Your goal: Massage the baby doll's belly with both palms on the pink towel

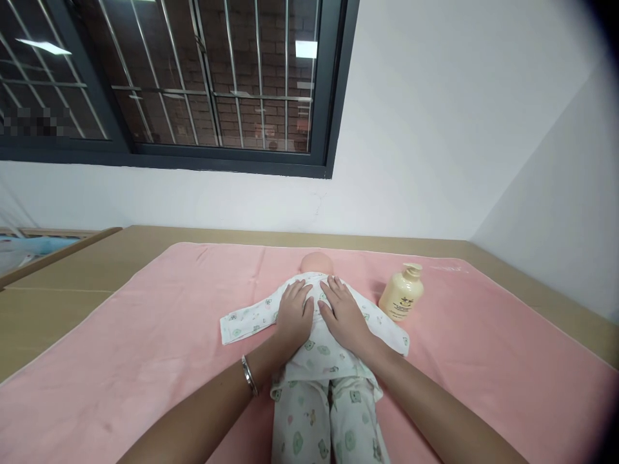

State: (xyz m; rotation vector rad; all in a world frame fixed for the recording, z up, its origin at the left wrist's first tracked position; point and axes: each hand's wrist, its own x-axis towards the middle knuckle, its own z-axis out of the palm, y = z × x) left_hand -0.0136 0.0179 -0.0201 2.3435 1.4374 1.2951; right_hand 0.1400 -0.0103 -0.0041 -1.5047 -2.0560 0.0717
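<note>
From the head camera, much of the baby doll (pixel 319 348) is out of sight: it lies face down on the pink towel (pixel 145 348), so only the bare back of its head shows near the far edge, its feet run off the bottom of the picture, and its right sleeve is mostly covered by the person's forearm. The print on the cream pump bottle (pixel 401 295) is too small to read, and a patch of the window (pixel 169 84) at upper left is pixelated. The picture's right edge and corners darken into a rounded shadow. The left hand (pixel 294 314) lies palm down on the doll's upper back, fingers extended and only slightly spread, flat against the patterned sleepsuit and gripping nothing. The right hand (pixel 344 314) rests just beside it in the same manner, open and flat, fingers pointing toward the doll's head, thumb nearly touching the left hand. Both forearms come up from the bottom edge and converge over the doll's waist; the left wrist wears a metal bangle (pixel 249 375). The doll lies lengthwise in the middle of the towel, one sleeve stretched out to the left, with the bottle standing upright near its right shoulder, apart from both hands. The towel covers a tan table (pixel 72 290) set against a white wall.
</note>
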